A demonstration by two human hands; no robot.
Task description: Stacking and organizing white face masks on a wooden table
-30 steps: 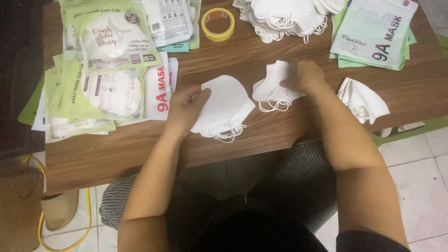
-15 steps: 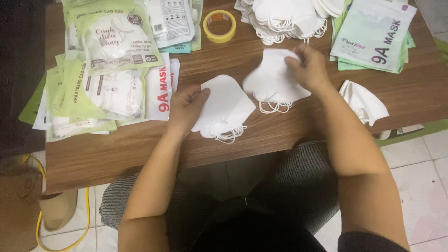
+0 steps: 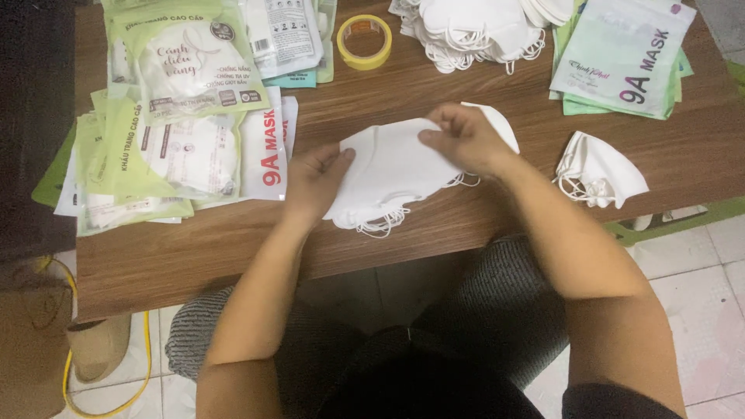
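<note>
A small stack of folded white face masks (image 3: pixel 388 174) lies on the brown wooden table (image 3: pixel 434 85) in front of me. My left hand (image 3: pixel 314 178) presses on the stack's left edge. My right hand (image 3: pixel 466 140) lays another white mask on top of that stack, fingers pinching its upper edge. Ear loops hang out at the stack's near side. One more folded white mask (image 3: pixel 601 167) lies alone to the right of my right arm.
Green and white packets of masks (image 3: pixel 182 116) are piled at the left. A heap of loose white masks (image 3: pixel 473 27) lies at the back, a yellow tape roll (image 3: pixel 365 40) beside it. Pale green empty pouches (image 3: pixel 628 54) sit at the back right.
My right hand has carried a white mask leftward from the table's middle right and set it onto the stack under my left hand. The left hand stayed in place.
</note>
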